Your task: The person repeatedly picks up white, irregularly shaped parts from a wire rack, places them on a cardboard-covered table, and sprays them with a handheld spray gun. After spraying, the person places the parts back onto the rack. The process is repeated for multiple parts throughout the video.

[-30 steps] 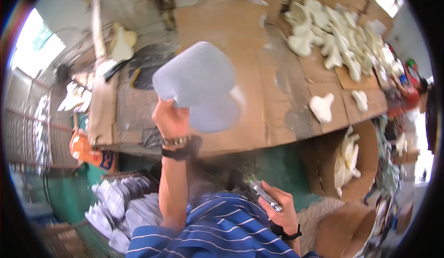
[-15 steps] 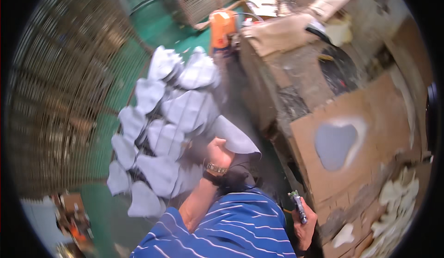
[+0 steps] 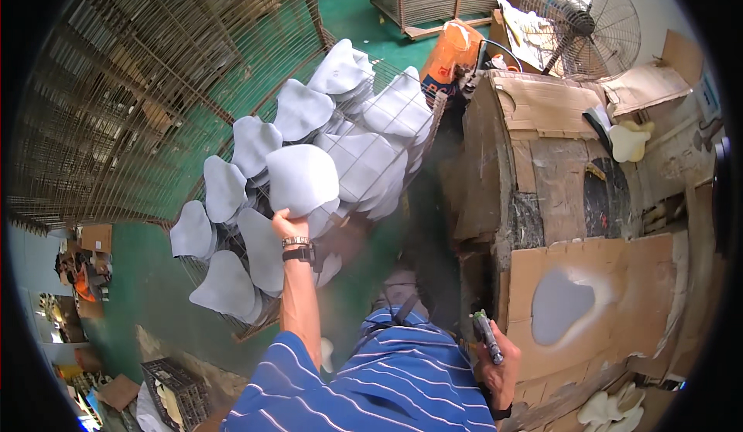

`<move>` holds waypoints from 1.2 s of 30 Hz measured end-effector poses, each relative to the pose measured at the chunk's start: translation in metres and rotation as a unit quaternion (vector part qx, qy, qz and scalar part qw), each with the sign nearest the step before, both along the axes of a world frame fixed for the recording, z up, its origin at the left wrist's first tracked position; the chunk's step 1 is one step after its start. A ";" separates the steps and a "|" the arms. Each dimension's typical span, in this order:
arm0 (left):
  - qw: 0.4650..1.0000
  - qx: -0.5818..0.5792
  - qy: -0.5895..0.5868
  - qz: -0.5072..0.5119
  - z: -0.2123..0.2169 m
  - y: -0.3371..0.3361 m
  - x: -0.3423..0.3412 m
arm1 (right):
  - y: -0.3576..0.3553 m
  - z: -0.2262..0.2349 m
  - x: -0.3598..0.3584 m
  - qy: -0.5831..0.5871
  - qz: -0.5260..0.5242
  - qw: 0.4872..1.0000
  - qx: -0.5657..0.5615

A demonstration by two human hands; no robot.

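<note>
Left hand (image 3: 289, 225) shifts its grey piece (image 3: 303, 178) from the stacks' edge to above the wire rack (image 3: 439, 116), fingers closed on the near edge; can't tell if it's resting. Right hand (image 3: 501, 358) grips a spray gun (image 3: 487, 339). Many grey pieces (image 3: 251, 145) racked; cream pieces (image 3: 615, 410) on worktop (image 3: 635, 296) look uncoated

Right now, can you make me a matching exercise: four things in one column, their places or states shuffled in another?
1. left hand
2. right hand
3. grey shape
4. round fan

A. on tan cardboard
B. gripping a pale rounded panel
C. toward the picture's upper right
D. holding a small metallic tool

Pairs: 1-B, 2-D, 3-A, 4-C
</note>
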State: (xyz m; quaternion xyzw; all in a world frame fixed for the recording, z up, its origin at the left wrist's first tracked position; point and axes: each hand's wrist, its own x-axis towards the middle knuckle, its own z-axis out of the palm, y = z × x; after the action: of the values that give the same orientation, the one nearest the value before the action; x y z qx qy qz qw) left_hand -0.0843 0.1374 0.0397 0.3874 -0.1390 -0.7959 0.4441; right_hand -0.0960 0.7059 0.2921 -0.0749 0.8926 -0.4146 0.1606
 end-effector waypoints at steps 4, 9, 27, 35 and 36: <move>0.959 0.016 -0.282 0.031 -0.051 0.007 0.008 | -0.002 -0.004 0.000 -0.008 -0.006 1.000 -0.001; 0.571 -0.362 -0.734 0.064 -0.054 0.033 0.012 | 0.003 -0.007 0.009 -0.027 -0.052 0.998 0.005; 0.505 -0.619 -0.544 -0.256 -0.015 0.157 -0.034 | 0.047 -0.050 0.077 0.025 -0.211 0.976 -0.046; 0.448 -0.527 -0.438 -0.574 -0.058 0.220 -0.030 | 0.150 -0.176 0.084 -0.024 -0.490 0.855 0.168; 0.427 -0.537 -0.431 -0.586 -0.078 0.207 -0.023 | 0.165 -0.209 0.089 -0.042 -0.505 0.838 0.201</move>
State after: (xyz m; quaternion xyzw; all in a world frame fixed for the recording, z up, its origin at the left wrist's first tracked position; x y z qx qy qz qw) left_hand -0.1076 0.3441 -0.0386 0.1887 -0.9052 -0.3586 -0.1281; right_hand -0.0073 0.8713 0.0827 0.4376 0.8627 -0.2527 -0.0220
